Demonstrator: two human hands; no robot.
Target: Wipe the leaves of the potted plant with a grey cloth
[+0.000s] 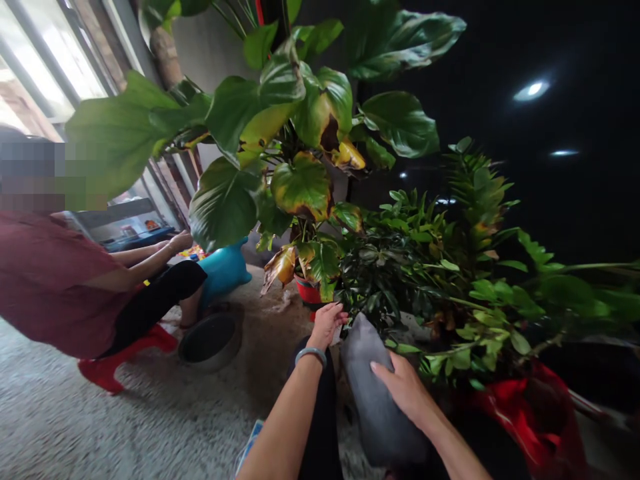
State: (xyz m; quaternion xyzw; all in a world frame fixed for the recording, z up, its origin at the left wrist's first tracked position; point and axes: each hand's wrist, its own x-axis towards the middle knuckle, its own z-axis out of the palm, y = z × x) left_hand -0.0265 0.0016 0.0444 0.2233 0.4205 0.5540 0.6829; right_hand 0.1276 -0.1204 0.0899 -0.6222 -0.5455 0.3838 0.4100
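My right hand (403, 390) grips a smooth grey tapered thing (373, 407), its narrow end pointing up and away from me. The thumb lies across its near face; the other fingers are partly hidden along its right side. What kind of thing it is, I cannot tell. Just left of its tip is my left hand (327, 325), with a bracelet (311, 359) on the wrist. Its fingers are loosely curled, and a small whitish piece (337, 335) shows below them; whether they pinch it is unclear.
A large-leaved plant (303, 183) in a red pot (309, 293) rises ahead, with more leafy plants (450, 267) to the right. Red fabric (535, 420) lies at lower right. At left, a person (60, 280) sits on a red stool (107, 370) by a dark basin (210, 340) and a blue toy (225, 270).
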